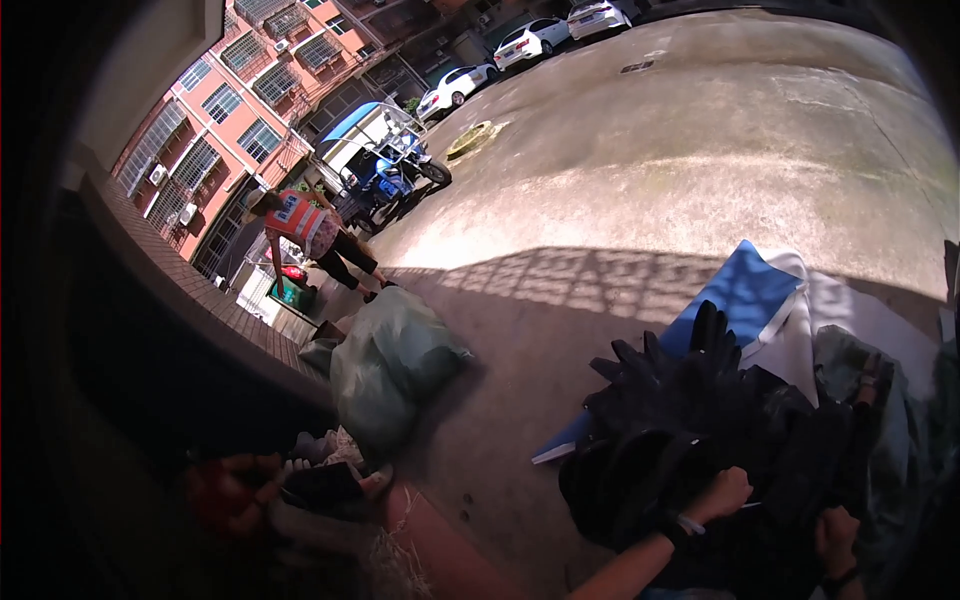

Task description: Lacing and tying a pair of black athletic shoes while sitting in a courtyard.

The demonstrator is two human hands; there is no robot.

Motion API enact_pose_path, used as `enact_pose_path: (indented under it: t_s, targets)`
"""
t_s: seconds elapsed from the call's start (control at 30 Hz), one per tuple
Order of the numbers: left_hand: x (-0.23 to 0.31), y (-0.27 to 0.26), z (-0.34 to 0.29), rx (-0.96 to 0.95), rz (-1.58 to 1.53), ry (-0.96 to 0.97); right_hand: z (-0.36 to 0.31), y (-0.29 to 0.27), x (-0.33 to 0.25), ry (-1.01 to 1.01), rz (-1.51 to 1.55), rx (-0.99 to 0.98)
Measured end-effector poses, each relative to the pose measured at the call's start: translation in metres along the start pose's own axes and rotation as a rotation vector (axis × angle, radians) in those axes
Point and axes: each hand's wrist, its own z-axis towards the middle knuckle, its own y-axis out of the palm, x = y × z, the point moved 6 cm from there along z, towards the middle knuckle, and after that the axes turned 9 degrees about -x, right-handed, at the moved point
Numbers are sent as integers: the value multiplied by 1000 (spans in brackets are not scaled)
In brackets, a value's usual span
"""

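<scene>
A dark bundle (690, 400) with many finger-like black tips fills the lower right; I cannot make out its exact kind. My left hand (725, 495) is closed in a fist against the front of it, a dark band around the wrist. To its right, my right hand (838, 540) is closed too, close to the same black stuff. What either hand grips is hidden. Behind the bundle lie a blue sheet (745, 290) and a whitish sheet (795, 345). A greyish-green plastic bag (835, 360) rests at the bundle's right side, partly in shadow.
A full pale green bag (390, 365) stands on the concrete. Beyond it, a person in an orange vest (295, 218) bends near a green bin (292, 295). A blue three-wheeler (385, 165) and white cars (530, 42) are parked farther off. Shadowed items (330, 485) crowd the lower left.
</scene>
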Motion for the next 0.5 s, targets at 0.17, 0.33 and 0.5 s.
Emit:
enact_pose_path:
  t_s: [0.17, 0.33, 0.5]
  targets:
    - [0, -5, -1, -5, -85, -75, 3, -1, -2, 30, 0, -22]
    - [1, -8, -2, -23, -109, -104, 7, 0, -7, 54, 15, -44]
    - [14, -20, -11, -76, -148, -142, 8, -2, -8, 102, 11, -39]
